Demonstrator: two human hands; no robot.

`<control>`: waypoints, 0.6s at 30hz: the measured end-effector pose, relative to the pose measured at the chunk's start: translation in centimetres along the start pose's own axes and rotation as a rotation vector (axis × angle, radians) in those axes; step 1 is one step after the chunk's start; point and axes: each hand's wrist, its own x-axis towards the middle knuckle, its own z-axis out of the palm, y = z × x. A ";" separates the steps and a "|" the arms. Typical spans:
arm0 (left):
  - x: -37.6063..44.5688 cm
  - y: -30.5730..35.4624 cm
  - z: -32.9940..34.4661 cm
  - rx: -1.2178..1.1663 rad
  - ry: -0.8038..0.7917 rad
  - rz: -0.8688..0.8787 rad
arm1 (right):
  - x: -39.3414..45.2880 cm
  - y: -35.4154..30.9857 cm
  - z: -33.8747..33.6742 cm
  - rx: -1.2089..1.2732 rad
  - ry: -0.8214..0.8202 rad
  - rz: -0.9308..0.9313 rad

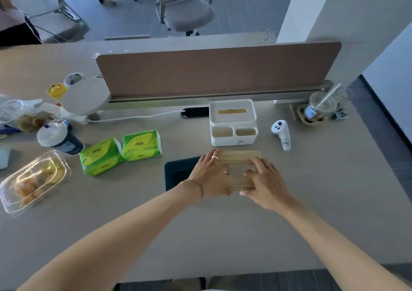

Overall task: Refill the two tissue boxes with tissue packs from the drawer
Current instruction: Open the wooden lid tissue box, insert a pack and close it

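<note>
**Lifting the wooden lid off the dark tissue box**

Working from the single head view: both of your hands are on the wooden lid of the dark tissue box, which sits on the surface just in front of the white tissue box. Your left hand grasps the lid's left end, fingers over the top and a ring showing; your right hand grips the right end, thumb at the near edge. The lid looks shifted to the right of the box, so the box's dark left part lies uncovered.

The lid should be stiff, light and fairly smooth, so hold it by the two short ends and keep it level; a pinch at one corner would likely let it tip.

Two green tissue packs lie side by side to the left, near but apart from the dark box. They will be soft, light and squashy in slick wrap; take each across its long sides with a broad, gentle grasp so it slides in without bunching.

The white box has its lid on, slot uppermost, and stands well clear of your hands. It seems the later refill.
</note>
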 end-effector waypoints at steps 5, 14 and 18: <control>4.1 4.2 3.3 0.084 -0.115 0.033 | -2.8 5.0 1.5 0.036 -0.067 0.067; 7.9 6.0 8.9 0.035 -0.210 -0.064 | -2.1 10.3 7.3 0.116 -0.255 0.080; 8.7 5.6 10.4 -0.001 -0.219 -0.112 | -1.5 11.0 8.7 0.140 -0.232 0.070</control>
